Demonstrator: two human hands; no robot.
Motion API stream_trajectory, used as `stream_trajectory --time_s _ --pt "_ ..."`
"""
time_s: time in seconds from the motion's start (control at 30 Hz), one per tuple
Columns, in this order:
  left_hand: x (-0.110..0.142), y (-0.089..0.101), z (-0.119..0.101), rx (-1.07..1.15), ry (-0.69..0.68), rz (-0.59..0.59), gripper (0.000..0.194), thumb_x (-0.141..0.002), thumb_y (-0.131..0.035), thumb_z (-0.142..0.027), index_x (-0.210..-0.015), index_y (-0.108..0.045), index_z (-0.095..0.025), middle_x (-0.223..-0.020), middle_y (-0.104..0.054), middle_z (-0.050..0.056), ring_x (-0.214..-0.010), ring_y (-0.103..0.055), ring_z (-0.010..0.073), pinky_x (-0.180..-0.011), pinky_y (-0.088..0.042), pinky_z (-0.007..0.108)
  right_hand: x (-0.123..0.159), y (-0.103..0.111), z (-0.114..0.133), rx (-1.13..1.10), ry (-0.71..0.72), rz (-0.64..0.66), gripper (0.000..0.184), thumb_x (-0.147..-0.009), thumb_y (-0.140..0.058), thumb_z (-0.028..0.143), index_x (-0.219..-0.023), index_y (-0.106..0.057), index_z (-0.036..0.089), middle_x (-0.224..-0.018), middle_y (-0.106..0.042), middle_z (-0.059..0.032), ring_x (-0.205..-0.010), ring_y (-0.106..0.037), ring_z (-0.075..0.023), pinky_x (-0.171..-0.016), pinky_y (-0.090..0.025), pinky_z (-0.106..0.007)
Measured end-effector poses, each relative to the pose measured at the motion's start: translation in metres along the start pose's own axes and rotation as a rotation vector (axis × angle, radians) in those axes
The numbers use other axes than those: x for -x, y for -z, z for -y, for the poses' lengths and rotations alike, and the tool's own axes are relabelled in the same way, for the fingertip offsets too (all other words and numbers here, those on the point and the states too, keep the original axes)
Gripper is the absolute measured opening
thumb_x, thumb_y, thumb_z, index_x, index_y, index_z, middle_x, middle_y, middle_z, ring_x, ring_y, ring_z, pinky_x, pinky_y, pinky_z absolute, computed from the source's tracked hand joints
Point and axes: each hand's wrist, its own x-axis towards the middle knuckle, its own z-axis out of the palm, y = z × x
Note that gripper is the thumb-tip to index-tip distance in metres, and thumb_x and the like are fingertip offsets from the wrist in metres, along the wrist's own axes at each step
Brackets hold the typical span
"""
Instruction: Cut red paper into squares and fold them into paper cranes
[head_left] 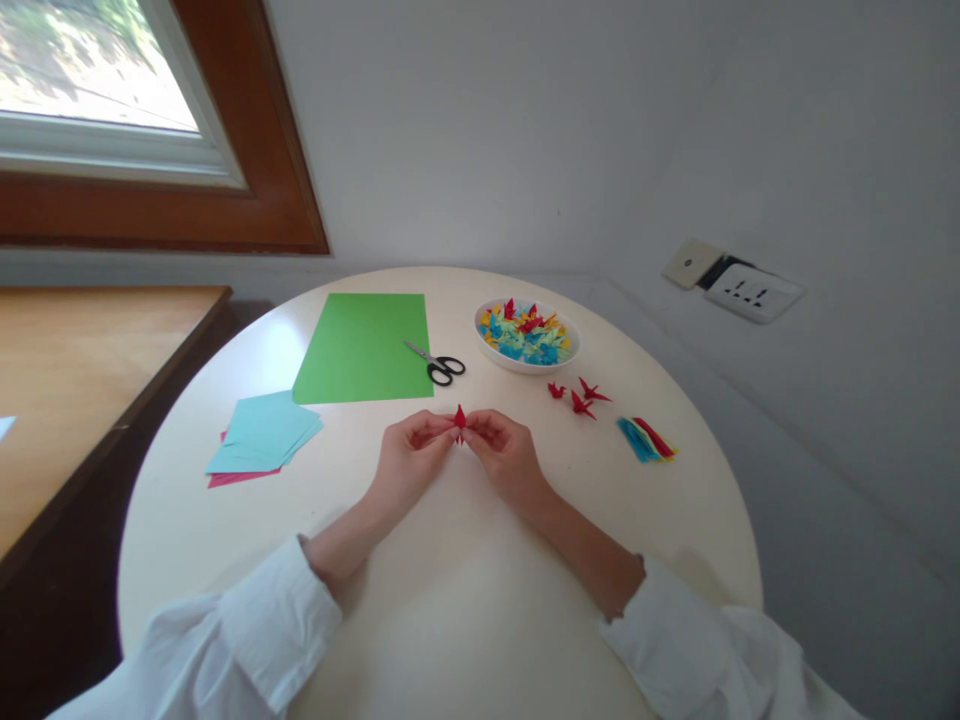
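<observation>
Between my two hands is a small folded piece of red paper (460,417), its pointed tip standing up above my fingers. My left hand (415,448) pinches it from the left, thumb and fingertips together. From the other side my right hand (501,446) pinches it the same way. The lower part of the paper is mostly covered by my fingertips. Several red paper cranes (583,403) rest on the table to the right of my hands. Black-handled scissors (442,368) lie just beyond my left hand, partly over a green sheet (367,350).
A white bowl (510,364) of colourful paper cranes stands at the back of the round white table (420,610). Light blue paper squares (262,432) lie over pink ones at the left. Coloured paper strips (645,440) lie at the right, near a wall socket (754,292).
</observation>
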Motion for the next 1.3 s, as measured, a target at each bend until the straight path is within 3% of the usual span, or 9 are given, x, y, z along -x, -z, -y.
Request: stream_trajectory --time_s 0.23,0.47,0.67,0.83,1.07,1.3 --pt "0.0004 0.0003 -0.0013 -0.028 -0.007 -0.034 0.011 -0.063 -0.07 -0.023 -0.066 -0.068 -0.013 -0.074 -0.071 0.007 -0.073 -0.063 0.0177 -0.075 -0.048 0.031 -0.0008 -0.0013 -0.0015 -0.018 -0.016 -0.038 0.009 -0.064 -0.065 0.023 -0.072 -0.066 0.018 -0.072 -0.067 -0.0025 -0.066 -0.059 -0.0144 -0.065 -0.046 -0.028" --pt "-0.0005 0.0005 0.0004 -0.024 0.028 -0.07 0.013 -0.061 -0.072 -0.025 -0.065 -0.067 -0.013 -0.067 -0.069 0.004 -0.064 -0.06 0.0144 -0.064 -0.045 0.026 -0.0011 -0.0027 0.0001 -0.033 -0.03 -0.058 0.01 -0.063 -0.066 0.024 -0.071 -0.065 0.018 -0.07 -0.067 -0.002 -0.064 -0.059 -0.0139 -0.064 -0.046 -0.027" --pt "-0.0013 0.0001 -0.0005 0.134 0.105 -0.055 0.022 -0.057 -0.076 -0.025 -0.066 -0.059 -0.014 -0.059 -0.065 0.0 -0.057 -0.058 0.0104 -0.057 -0.042 0.021 -0.0005 -0.0035 -0.0007 -0.067 -0.037 -0.071 0.01 -0.062 -0.067 0.023 -0.07 -0.065 0.018 -0.07 -0.067 -0.0019 -0.065 -0.061 -0.014 -0.066 -0.049 -0.028" --pt "-0.0016 -0.0007 -0.0014 0.216 0.144 -0.037 0.031 -0.055 -0.077 -0.024 -0.073 -0.054 -0.016 -0.06 -0.068 0.0 -0.057 -0.061 0.012 -0.061 -0.046 0.024 -0.0002 -0.0042 -0.0001 -0.107 -0.056 -0.056 0.011 -0.062 -0.066 0.023 -0.071 -0.064 0.018 -0.069 -0.067 -0.0012 -0.064 -0.062 -0.0139 -0.064 -0.051 -0.027" --pt "-0.0023 -0.0017 -0.0044 0.177 0.241 -0.049 0.026 -0.052 -0.075 -0.019 -0.074 -0.065 -0.011 -0.066 -0.069 0.003 -0.061 -0.061 0.0126 -0.066 -0.047 0.026 -0.0011 -0.0027 -0.0032 -0.04 -0.042 -0.031 0.011 -0.063 -0.067 0.023 -0.072 -0.064 0.018 -0.07 -0.068 -0.0014 -0.065 -0.062 -0.0138 -0.064 -0.051 -0.027" --pt "-0.0011 -0.0015 -0.0062 0.203 0.267 -0.015 0.024 -0.052 -0.077 -0.029 -0.066 -0.068 -0.011 -0.064 -0.068 0.004 -0.06 -0.058 0.0118 -0.062 -0.044 0.024 -0.0006 -0.0022 -0.0023 -0.06 -0.067 -0.003 0.015 -0.061 -0.07 0.025 -0.072 -0.062 0.018 -0.068 -0.066 -0.0004 -0.065 -0.061 -0.0133 -0.066 -0.051 -0.027"
